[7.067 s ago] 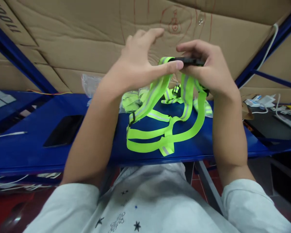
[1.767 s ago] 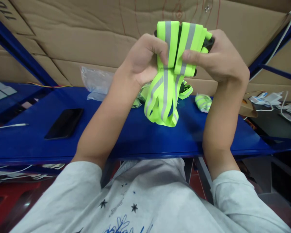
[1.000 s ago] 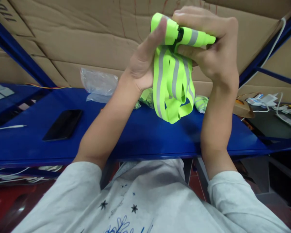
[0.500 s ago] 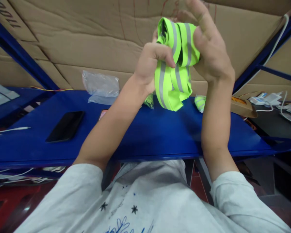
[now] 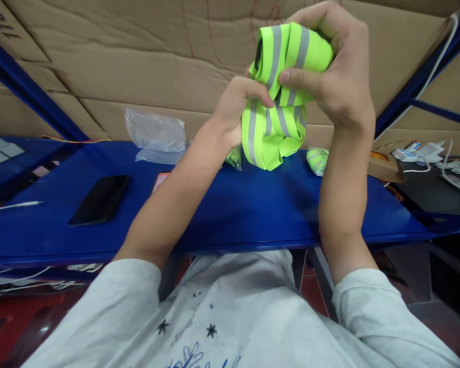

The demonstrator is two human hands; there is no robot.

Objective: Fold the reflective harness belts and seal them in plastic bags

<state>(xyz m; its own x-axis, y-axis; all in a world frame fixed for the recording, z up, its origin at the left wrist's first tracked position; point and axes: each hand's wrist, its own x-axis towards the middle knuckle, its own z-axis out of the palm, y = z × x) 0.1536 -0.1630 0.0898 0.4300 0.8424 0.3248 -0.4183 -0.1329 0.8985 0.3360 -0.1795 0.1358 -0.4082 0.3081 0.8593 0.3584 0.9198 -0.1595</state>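
A bundle of neon yellow-green reflective strap with grey stripes is held up above the blue shelf, partly rolled or folded, with loops hanging below. My left hand grips its left side, thumb pressed across the front. On the upper right my right hand is closed round the folded part, thumb in front and fingers behind. The fingertips of both hands are mostly hidden behind the fabric. A dark edge shows inside the roll at the upper left.
On the blue shelf lie a black phone, clear plastic bags, and a wrapped yellow-green bundle. Another green packet sits behind my left forearm. Cardboard stands along the back; an open carton is at right.
My right hand has gone from open fingers beside the strap to gripping it, thumb over the front. The upper folds have shifted slightly right; my left hand keeps its hold.
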